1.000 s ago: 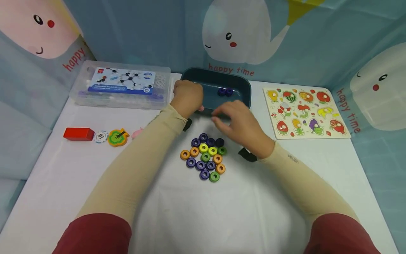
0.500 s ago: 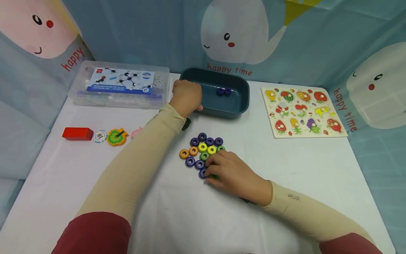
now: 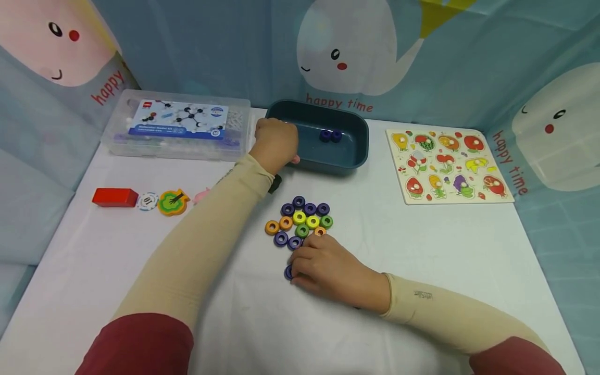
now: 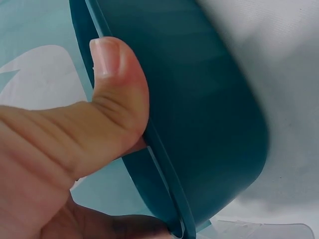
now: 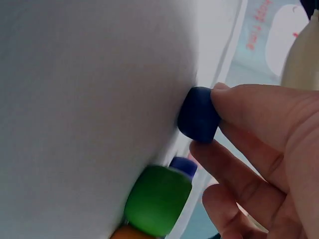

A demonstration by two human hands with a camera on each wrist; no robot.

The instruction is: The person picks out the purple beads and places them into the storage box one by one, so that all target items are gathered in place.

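Note:
My left hand [image 3: 275, 143] grips the near-left rim of a dark teal plastic tub [image 3: 328, 164]. In the left wrist view the thumb [image 4: 122, 84] presses the tub's outer wall. Two purple ring beads [image 3: 330, 136] sit inside the tub. My right hand [image 3: 330, 268] pinches a purple ring bead [image 5: 199, 114] between thumb and fingers, down at the white table. Just beyond lies a cluster of ring beads: purple [image 3: 280, 239], orange [image 3: 272, 227], yellow [image 3: 299, 217] and green [image 3: 326, 222]. The right hand hides part of it. A green bead [image 5: 158, 199] shows close by in the right wrist view.
A clear-lidded molecular model box [image 3: 178, 125] stands at the back left. Before it lie a red block [image 3: 115, 197], a round chip [image 3: 148, 201], a tree-shaped piece [image 3: 173, 202] and a pink piece [image 3: 201, 195]. A fruit puzzle board [image 3: 450, 166] lies at the right.
My right hand has come from beside the tub down to the cluster's near end, taken hold of a purple bead and shifted it left and nearer. The left hand stays on the tub.

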